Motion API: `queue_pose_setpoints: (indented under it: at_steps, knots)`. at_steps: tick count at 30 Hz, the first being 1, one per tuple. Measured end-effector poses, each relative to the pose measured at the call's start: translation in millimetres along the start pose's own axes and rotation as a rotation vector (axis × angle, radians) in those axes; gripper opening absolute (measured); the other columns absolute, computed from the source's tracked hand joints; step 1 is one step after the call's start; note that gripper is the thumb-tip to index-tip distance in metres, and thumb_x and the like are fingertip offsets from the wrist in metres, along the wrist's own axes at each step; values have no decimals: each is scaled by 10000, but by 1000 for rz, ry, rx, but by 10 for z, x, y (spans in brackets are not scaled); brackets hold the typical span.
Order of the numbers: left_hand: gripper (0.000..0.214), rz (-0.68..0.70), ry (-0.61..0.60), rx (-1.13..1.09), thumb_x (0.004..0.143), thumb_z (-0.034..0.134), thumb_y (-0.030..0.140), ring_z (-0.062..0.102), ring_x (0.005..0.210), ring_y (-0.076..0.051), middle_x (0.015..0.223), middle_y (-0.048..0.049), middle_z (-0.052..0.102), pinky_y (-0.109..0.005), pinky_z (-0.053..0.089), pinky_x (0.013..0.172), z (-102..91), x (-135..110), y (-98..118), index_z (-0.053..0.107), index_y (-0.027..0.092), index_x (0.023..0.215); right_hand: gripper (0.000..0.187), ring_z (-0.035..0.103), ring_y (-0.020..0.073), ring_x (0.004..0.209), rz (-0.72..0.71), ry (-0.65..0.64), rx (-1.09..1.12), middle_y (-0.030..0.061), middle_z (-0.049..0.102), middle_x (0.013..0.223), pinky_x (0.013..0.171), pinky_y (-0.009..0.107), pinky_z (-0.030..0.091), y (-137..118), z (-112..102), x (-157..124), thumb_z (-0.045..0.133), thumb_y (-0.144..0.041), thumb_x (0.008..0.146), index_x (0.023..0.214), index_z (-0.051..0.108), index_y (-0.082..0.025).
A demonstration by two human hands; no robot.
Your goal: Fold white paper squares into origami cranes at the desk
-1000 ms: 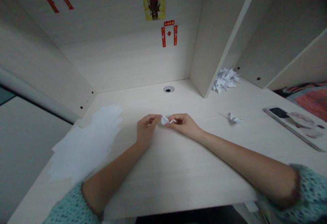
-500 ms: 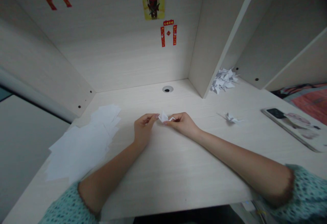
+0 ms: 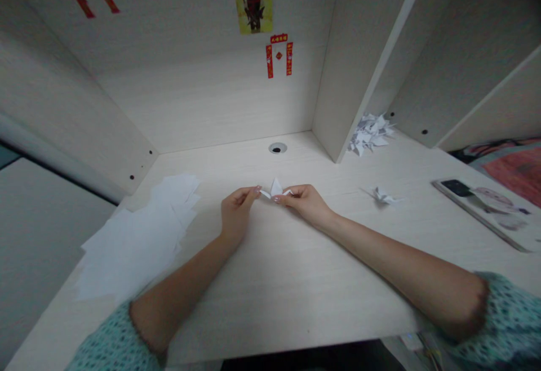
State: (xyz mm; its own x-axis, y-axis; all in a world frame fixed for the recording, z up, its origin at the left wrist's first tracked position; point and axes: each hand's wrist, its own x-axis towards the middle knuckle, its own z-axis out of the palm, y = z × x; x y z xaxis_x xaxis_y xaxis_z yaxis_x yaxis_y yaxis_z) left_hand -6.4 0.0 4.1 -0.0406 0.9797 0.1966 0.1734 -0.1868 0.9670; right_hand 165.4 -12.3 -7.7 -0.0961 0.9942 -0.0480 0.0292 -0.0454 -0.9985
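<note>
A small white folded paper crane (image 3: 275, 190) is held just above the pale wooden desk (image 3: 296, 281) at its middle. My left hand (image 3: 235, 212) pinches its left tip with fingers closed. My right hand (image 3: 305, 202) pinches its right side, fingers curled round it. The paper is stretched out between the two hands, with one point standing up in the middle.
Several loose white paper sheets (image 3: 135, 241) lie at the left. One finished paper crane (image 3: 382, 195) rests to the right, and a heap of paper cranes (image 3: 369, 133) lies by the shelf divider. A phone on a booklet (image 3: 482, 204) lies far right. A cable hole (image 3: 277, 148) is behind.
My hands have drawn slightly apart, and the folded paper has spread out between them, with a point now standing up.
</note>
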Motion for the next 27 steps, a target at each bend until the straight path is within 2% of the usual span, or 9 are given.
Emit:
queue_pose_setpoints:
  at_steps: [13, 20, 27]
  knots:
    - [247, -27, 11, -23, 717, 655, 401, 635, 750, -168, 759, -41, 718, -279, 468, 735, 15, -10, 2, 715, 164, 752, 439, 400, 108, 489, -30, 80, 1, -17, 472, 465, 470, 256, 235, 26, -16, 30, 715, -596, 562, 559, 631, -165]
    - [240, 17, 13, 1, 746, 632, 394, 620, 708, -152, 718, -25, 702, -265, 459, 707, 2, -16, 11, 702, 167, 720, 436, 388, 108, 486, -10, 68, 20, -15, 479, 466, 470, 255, 221, 14, -17, 18, 719, -595, 557, 564, 636, -167]
    - [171, 102, -46, 58, 754, 632, 335, 636, 770, -154, 821, -20, 726, -256, 456, 738, -33, -11, -31, 728, 200, 799, 409, 292, 69, 477, 15, -21, 40, -46, 430, 494, 481, 247, 170, -21, -20, -15, 729, -537, 593, 584, 613, -145]
